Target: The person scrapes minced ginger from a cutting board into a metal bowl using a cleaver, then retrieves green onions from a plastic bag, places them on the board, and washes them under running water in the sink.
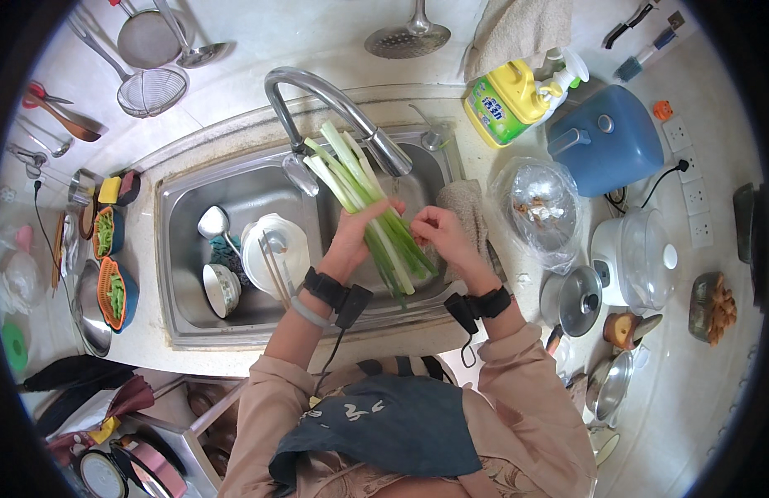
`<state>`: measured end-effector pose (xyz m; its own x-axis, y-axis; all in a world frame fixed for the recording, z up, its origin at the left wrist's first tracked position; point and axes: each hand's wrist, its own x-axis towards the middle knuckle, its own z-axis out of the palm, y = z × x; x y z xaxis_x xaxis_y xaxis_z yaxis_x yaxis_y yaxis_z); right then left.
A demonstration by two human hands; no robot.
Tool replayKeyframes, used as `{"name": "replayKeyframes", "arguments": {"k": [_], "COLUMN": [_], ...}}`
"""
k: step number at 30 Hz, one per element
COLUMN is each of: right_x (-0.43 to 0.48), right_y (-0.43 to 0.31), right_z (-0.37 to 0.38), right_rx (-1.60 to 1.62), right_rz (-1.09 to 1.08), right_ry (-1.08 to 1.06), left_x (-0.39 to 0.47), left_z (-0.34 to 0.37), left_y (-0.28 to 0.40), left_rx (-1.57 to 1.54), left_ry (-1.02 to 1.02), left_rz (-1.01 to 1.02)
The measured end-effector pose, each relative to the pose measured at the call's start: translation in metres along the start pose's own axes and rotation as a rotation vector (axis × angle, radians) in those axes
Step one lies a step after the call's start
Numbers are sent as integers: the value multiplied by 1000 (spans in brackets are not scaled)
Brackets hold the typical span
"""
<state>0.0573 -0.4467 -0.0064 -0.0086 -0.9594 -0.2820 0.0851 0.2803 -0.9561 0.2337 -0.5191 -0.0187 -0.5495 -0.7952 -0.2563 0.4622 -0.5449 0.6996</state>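
Note:
My left hand (353,233) is closed around a bunch of green-and-white stalks (384,230), which look like scallions or garlic greens. Their pale ends point up towards the chrome faucet (334,93), and the green ends hang over the right basin of the steel sink (235,339). Just right of the bunch is my right hand (437,230), its fingers bent and thumb near the fingertips; whether something small lies between them cannot be made out. A brown towel (464,205) hangs over the sink's right edge beside it.
The left basin holds a white bowl (297,230), chopsticks (275,264), a patterned bowl (219,289) and a white ladle (213,221). Orange-and-blue baskets (120,292) with green vegetables stand left. On the right are a yellow detergent jug (506,103), a plastic-covered bowl (543,205) and a lidded pot (577,305).

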Motion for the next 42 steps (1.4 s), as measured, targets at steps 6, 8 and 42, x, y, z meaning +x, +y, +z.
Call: {"name": "replayKeyframes", "arguments": {"k": [6,8,42], "right_x": [-3,-6,41], "right_y": [-22,-22,25], "right_z": [-4,3,35], "right_rx": [-429,-584,93], "right_rz": [-191,-196,-82], "right_ry": [-109,-36,276], "left_x": [-2,-1,-24], "left_z": [-1,-1,-7], "left_y": [-1,-2,-22], "left_rx": [-28,-28,62], "left_ry": [31,16,-112], "left_rz": [-13,-14,-321]}}
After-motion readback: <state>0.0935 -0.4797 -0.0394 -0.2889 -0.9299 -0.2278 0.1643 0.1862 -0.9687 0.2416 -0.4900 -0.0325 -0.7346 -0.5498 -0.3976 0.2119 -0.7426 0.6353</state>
